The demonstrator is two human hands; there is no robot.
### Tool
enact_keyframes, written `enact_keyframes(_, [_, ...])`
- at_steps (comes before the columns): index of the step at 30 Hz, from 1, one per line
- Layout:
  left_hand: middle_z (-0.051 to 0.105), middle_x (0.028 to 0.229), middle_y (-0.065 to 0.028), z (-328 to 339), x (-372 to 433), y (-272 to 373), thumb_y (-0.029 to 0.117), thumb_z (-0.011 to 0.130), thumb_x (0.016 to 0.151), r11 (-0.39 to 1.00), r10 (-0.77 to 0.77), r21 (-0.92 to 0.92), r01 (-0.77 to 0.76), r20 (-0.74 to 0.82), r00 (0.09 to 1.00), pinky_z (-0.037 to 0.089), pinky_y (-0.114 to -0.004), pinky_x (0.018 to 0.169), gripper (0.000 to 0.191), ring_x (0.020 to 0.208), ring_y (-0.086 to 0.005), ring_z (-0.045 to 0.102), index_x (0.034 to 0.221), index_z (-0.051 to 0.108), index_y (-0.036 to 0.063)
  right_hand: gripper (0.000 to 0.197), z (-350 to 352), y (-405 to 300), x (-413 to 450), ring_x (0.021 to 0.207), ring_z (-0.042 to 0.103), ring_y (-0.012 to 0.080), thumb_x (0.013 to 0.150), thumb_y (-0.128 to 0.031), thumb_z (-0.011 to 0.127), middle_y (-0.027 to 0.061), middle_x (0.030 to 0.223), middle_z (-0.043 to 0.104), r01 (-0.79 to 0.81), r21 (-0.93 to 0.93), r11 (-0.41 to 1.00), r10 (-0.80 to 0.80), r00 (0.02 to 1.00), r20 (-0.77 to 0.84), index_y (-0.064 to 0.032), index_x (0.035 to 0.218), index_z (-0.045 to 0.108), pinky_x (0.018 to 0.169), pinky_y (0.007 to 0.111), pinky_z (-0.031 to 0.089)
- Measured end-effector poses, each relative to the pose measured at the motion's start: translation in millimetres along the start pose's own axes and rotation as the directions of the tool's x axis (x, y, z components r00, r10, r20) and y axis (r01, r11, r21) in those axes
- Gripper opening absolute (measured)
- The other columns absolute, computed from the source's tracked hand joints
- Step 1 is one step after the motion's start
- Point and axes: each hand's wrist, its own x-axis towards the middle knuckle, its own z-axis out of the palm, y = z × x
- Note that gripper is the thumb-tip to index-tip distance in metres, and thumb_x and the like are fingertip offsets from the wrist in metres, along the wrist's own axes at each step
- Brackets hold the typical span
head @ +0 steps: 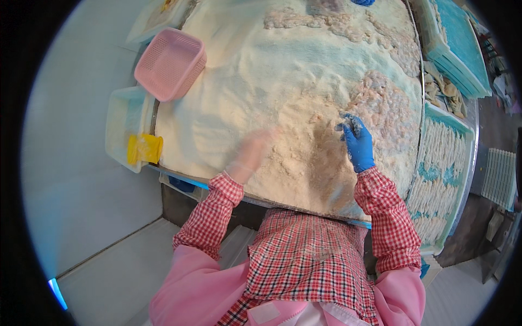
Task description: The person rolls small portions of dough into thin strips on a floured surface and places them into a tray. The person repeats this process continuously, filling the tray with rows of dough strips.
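My left hand [249,153], blurred and in what looks like a clear glove, is over the left part of a bed of pale breading crumbs [285,155]; its fingers are too smeared to read. My right hand [357,142], in a blue glove coated with crumbs at the fingertips, is at the left edge of a heap of wet, pinkish raw meat pieces [383,106]. Its fingers are curled, and whether a piece lies between them cannot be told. More raw pieces [346,26] spread in a band across the far side of the table.
A pink perforated basket [191,77] and a white bin [118,122] with a yellow container [145,148] stand at the left edge. On the right are a tray of coated strips in rows [438,183], cloth-like items [444,89] and stacked turquoise trays [461,53]. Another blue glove shows at the far edge.
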Motion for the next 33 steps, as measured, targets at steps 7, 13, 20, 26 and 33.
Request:
enact_keyframes(7, [0.063,0.109,-0.0156,5.3,5.7,19.3,0.021,0.066,0.08,0.859,-0.506,0.205,0.468,0.213,0.836,0.049,-0.038,0.087,0.034,0.099,-0.0332,0.06,0.11,0.061,0.0043,0.022,-12.5,9.0,-32.6,0.084,0.062,0.011,0.093,-0.004,0.054,0.0046,0.098,0.066,-0.083,0.028,0.996,0.083,0.996,0.014,-0.0008,0.115,0.059,0.068,0.024,0.049])
enact_keyframes(13, [0.065,0.102,-0.0099,76.2,-4.5,46.2,0.025,0.068,0.08,0.907,-0.202,0.394,0.15,0.096,0.975,0.052,-0.036,0.081,0.028,0.095,-0.0276,0.062,0.102,0.065,0.0073,0.026,4.8,29.8,-74.8,0.078,0.063,0.0158,0.098,-0.018,0.05,0.0074,0.092,0.067,-0.475,0.182,0.861,0.436,0.873,0.217,0.0012,0.112,0.06,0.068,0.026,0.051])
enact_keyframes(20, [0.064,0.101,-0.01,64.7,-9.0,59.8,0.009,0.064,0.082,0.945,0.325,0.027,-0.325,0.001,0.946,0.053,-0.036,0.078,0.023,0.093,-0.0252,0.062,0.105,0.065,0.0074,0.031,25.3,56.0,-80.6,0.1,0.062,0.0265,0.098,-0.018,0.047,0.0148,0.114,0.062,-0.645,0.75,0.149,0.45,0.72,0.529,0.003,0.119,0.055,0.088,0.037,0.054])
enact_keyframes(26, [0.063,0.098,-0.0082,68.4,-14.2,98.4,0.007,0.069,0.076,0.995,-0.024,0.092,0.044,-0.21,0.977,0.053,-0.035,0.075,0.027,0.09,-0.0254,0.062,0.103,0.067,0.0067,0.033,46.4,45.9,-77.9,0.104,0.061,0.0268,0.098,-0.02,0.045,0.0153,0.117,0.061,-0.499,0.852,0.161,0.395,0.823,0.407,0.0016,0.122,0.053,0.091,0.037,0.052])
enact_keyframes(33, [0.056,0.114,-0.0153,92.4,-13.6,107.6,0.019,0.064,0.08,0.993,-0.093,-0.073,0.092,-0.022,0.995,0.044,-0.044,0.089,0.039,0.106,-0.0348,0.054,0.117,0.058,0.0064,0.036,46.5,60.3,-79.5,0.103,0.06,0.0242,0.1,-0.026,0.043,0.0128,0.117,0.061,-0.313,0.931,0.188,0.309,0.918,0.247,-0.0022,0.124,0.052,0.092,0.034,0.05])
